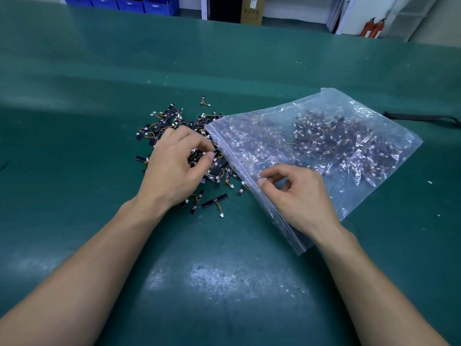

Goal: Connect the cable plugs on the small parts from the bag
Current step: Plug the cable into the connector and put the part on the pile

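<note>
Left hand pinches into the heap of small black strip parts with white cable plugs, left of the clear plastic bag; right hand's grip unclear. Untangle one part first.

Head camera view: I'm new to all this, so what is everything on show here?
small parts: too many to count, black with white plugs, piled on the table left of the bag; more inside the bag
plastic bag: one, clear, lying flat right of the pile
table: one, green
bins: several, blue, far left
cardboard box: one, brown, far middle
fire extinguishers: two, red, far right
left hand: pinching parts in the pile
right hand: pinching the bag's edge
</note>
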Motion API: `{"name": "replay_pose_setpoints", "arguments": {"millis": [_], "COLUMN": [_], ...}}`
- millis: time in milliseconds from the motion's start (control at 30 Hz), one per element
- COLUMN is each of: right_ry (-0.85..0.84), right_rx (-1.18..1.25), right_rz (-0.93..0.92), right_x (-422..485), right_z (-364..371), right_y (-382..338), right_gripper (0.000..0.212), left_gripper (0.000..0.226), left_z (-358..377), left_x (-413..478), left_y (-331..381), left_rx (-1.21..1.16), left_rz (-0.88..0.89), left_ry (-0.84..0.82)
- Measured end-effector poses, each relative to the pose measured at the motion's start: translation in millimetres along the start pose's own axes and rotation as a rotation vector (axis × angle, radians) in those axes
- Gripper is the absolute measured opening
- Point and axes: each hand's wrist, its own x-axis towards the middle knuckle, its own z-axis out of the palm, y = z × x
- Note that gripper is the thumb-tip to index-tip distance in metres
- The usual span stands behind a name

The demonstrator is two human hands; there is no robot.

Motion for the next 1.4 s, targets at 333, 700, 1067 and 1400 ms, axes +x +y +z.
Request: {"name": "replay_pose_setpoints", "arguments": {"millis": [333, 700, 1067, 1400], "right_ry": [0.034, -0.076, -0.027, -0.224], "right_rx": [0.194, 0.354, 0.475, 0.330], "right_rz": [-0.104, -0.106, -0.004, -0.015], "right_x": [-4.7, -6.6, -2.8, -6.0], "right_z": [-1.7, 0.3, -2.9, -0.4], "right_y": [-14.4, -20.9, -21.8, -21.8], "right_gripper": [0.003, 0.016, 0.024, 0.025], "left_gripper": [0.011, 0.021, 0.017, 0.009], "left_z": [3.4, 8.5, 8.3, 14.4], "left_x": [-4.8, -13.1, -12.7, -11.2], "left_y": [15.4, 32.3, 23.1, 24.9], "left_rx": [-0.092, -0.263, -0.368, -0.235], "left_rz": [0.283, 0.249, 0.087, 0.270], "left_ry": [-0.011, -0.142, -0.134, -0.133]}}
